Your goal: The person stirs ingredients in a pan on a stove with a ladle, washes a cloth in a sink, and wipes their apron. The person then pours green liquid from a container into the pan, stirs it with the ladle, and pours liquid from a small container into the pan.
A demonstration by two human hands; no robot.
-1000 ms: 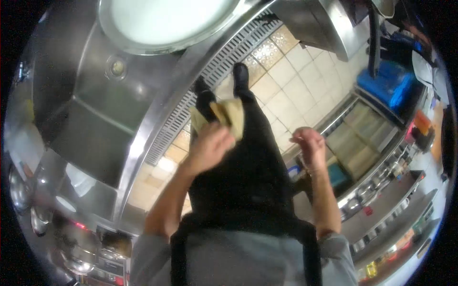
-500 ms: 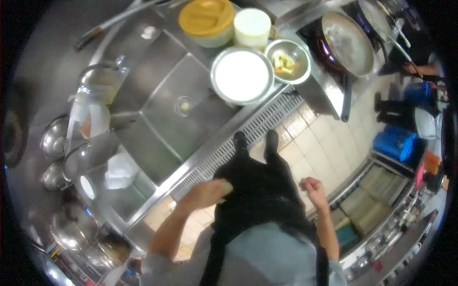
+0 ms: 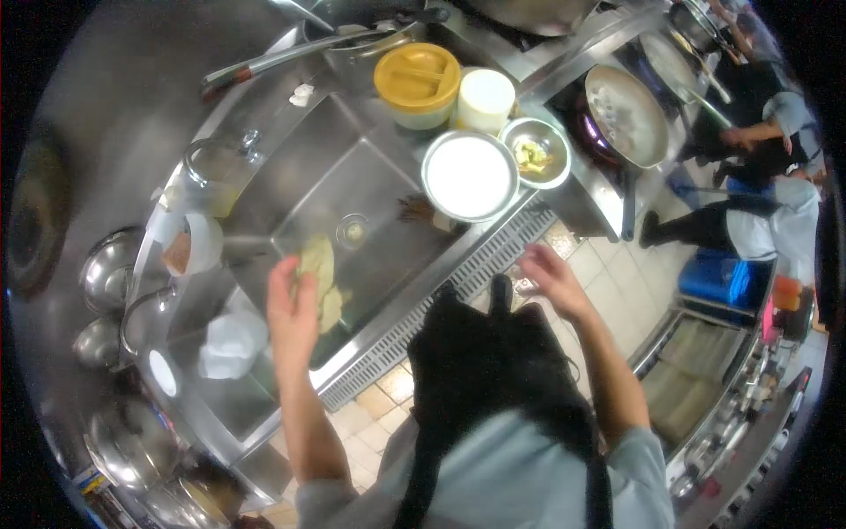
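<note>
My left hand (image 3: pixel 291 300) reaches over the steel sink basin (image 3: pixel 388 176), thumb and fingers apart. A limp, pale-yellow cloth-like piece (image 3: pixel 319 264) lies just beyond the fingertips, partly overlapped by them; whether they touch it is unclear. It hangs or lies over the basin near the round drain (image 3: pixel 354 231). Away from the counter, my right hand (image 3: pixel 551 280) is raised over the floor, its fingers loosely spread and slightly blurred, with nothing visible in them. The apron (image 3: pixel 502 370) hangs between both arms.
Along the sink's far edge stand a yellow-lidded tub (image 3: pixel 419 75), a white tub (image 3: pixel 486 99), a pan of white contents (image 3: pixel 470 175) and a bowl of yellow pieces (image 3: pixel 534 157). Beyond is a frying pan (image 3: pixel 627 119). Co-workers (image 3: pixel 749 220) stand at right.
My left hand has moved forward and left over the basin; the pale piece it held is now spread beyond the fingers. My right hand has moved forward and loosened from a curled shape.
</note>
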